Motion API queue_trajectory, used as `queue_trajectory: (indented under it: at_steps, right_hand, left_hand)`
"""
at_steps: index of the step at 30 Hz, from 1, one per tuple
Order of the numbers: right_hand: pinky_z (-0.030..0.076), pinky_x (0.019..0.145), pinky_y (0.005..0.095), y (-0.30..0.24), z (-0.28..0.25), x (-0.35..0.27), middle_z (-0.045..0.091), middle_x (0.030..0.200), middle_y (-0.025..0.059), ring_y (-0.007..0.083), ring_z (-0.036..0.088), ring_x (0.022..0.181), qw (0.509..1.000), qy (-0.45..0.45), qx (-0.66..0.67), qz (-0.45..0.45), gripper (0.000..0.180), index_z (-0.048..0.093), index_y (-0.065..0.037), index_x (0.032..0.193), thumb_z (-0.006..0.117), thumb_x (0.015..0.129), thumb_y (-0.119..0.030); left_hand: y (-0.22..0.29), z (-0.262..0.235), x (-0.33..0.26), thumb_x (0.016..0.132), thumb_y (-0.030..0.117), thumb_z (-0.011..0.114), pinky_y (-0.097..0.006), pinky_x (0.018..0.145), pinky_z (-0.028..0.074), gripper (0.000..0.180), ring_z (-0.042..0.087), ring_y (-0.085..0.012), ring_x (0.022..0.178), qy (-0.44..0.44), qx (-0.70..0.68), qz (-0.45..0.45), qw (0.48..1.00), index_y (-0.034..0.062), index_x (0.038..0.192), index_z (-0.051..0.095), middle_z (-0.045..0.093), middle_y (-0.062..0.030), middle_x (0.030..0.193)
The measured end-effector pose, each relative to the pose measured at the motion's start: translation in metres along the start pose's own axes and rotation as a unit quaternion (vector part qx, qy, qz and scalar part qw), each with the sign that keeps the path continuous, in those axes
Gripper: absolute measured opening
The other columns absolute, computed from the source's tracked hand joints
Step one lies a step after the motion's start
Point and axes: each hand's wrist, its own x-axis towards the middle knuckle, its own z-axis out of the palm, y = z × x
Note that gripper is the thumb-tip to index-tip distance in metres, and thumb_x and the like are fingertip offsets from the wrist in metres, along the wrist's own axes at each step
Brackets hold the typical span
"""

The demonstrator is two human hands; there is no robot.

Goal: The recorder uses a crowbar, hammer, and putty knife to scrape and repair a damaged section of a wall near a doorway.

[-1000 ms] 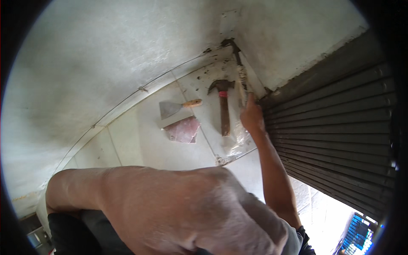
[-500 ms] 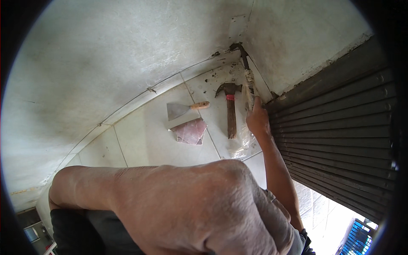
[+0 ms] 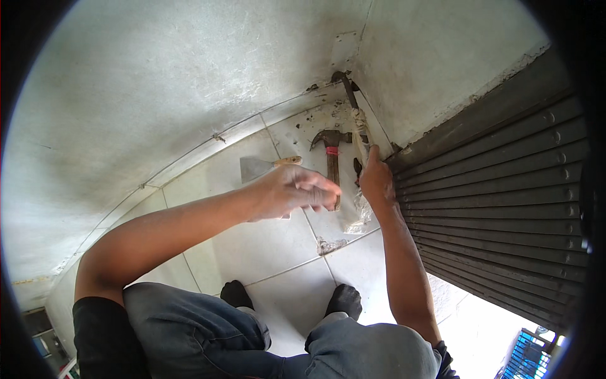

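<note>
My right hand (image 3: 377,180) is closed round the wrapped handle of a dark metal hooked bar (image 3: 349,95), whose curved head rests at the foot of the wall in the corner. Slightly blurred, my left hand (image 3: 303,192) hovers over the floor with its fingers curved and apart, holding nothing that I can see. Its fingertips overlap the lower wooden handle of a claw hammer (image 3: 332,150) with a red band; contact cannot be made out. A putty knife (image 3: 255,168) lies just beyond that hand. The pinkish broken tile piece is almost wholly hidden beneath it.
A grey ribbed metal shutter (image 3: 492,196) stands along the right side. Crumbs of debris and a clear plastic wrapper (image 3: 358,218) lie on the white floor tiles (image 3: 278,284). My feet in dark socks (image 3: 344,302) are near the front. A pale wall (image 3: 189,82) curves round behind.
My left arm has swung down and away from close to the camera, bringing the left hand over the tile piece and hammer handle. My right hand keeps its grip on the hooked bar.
</note>
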Motion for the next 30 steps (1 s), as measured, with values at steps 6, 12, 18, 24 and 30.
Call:
queue_trajectory:
  at_steps: [6, 12, 18, 24, 30]
  right_hand:
    - [0.048, 0.074, 0.0550, -0.004, -0.010, 0.000, 0.061, 0.087, 0.0307, 0.0476, 0.060, 0.088, 0.999, -0.028, -0.016, -0.016, 0.036, 0.031, -0.002, 0.120, 0.044, 0.086, -0.002]
    - [0.049, 0.073, 0.0544, -0.001, 0.000, 0.000, 0.062, 0.087, 0.0303, 0.0484, 0.060, 0.088, 1.000, -0.013, -0.012, -0.018, 0.033, 0.031, -0.002, 0.117, 0.044, 0.086, -0.003]
    - [0.049, 0.072, 0.0544, -0.004, -0.005, 0.001, 0.062, 0.089, 0.0295, 0.0484, 0.060, 0.087, 0.999, -0.039, -0.031, -0.003, 0.026, 0.033, -0.003, 0.111, 0.044, 0.088, -0.004]
    - [0.049, 0.070, 0.0551, 0.031, 0.033, 0.014, 0.062, 0.088, 0.0308, 0.0478, 0.060, 0.087, 1.000, 0.023, -0.011, 0.002, 0.037, 0.031, -0.003, 0.121, 0.046, 0.087, -0.004]
    - [0.048, 0.078, 0.0542, -0.001, 0.023, 0.002, 0.060, 0.095, 0.0330, 0.0452, 0.059, 0.096, 0.999, -0.031, 0.034, 0.018, 0.042, 0.030, -0.002, 0.123, 0.047, 0.085, -0.002]
  left_hand:
    - [-0.001, -0.028, 0.046, 0.092, 0.043, 0.053, -0.037, 0.077, 0.047, 0.045, 0.060, -0.0202, 0.084, 0.091, 0.374, -0.087, 0.919, 0.0023, 0.106, 0.065, 0.066, -0.0136, 0.093]
    - [-0.033, -0.051, 0.159, 0.096, 0.048, 0.037, -0.040, 0.086, 0.043, 0.057, 0.055, -0.0322, 0.098, 0.240, 0.329, -0.033, 0.913, -0.0015, 0.114, 0.057, 0.059, -0.0216, 0.106]
    - [-0.056, -0.021, 0.202, 0.098, 0.041, 0.032, -0.047, 0.094, 0.038, 0.056, 0.050, -0.0447, 0.112, 0.437, 0.021, 0.105, 0.893, -0.0092, 0.113, 0.052, 0.053, -0.0341, 0.115]
    - [-0.048, -0.010, 0.216, 0.100, 0.036, 0.030, -0.050, 0.088, 0.041, 0.049, 0.052, -0.0472, 0.106, 0.417, 0.185, 0.050, 0.888, -0.0079, 0.105, 0.052, 0.055, -0.0338, 0.108]
    - [-0.053, -0.025, 0.216, 0.096, 0.024, 0.036, -0.049, 0.085, 0.045, 0.035, 0.055, -0.0449, 0.102, 0.429, 0.263, 0.048, 0.863, -0.0047, 0.107, 0.052, 0.057, -0.0317, 0.106]
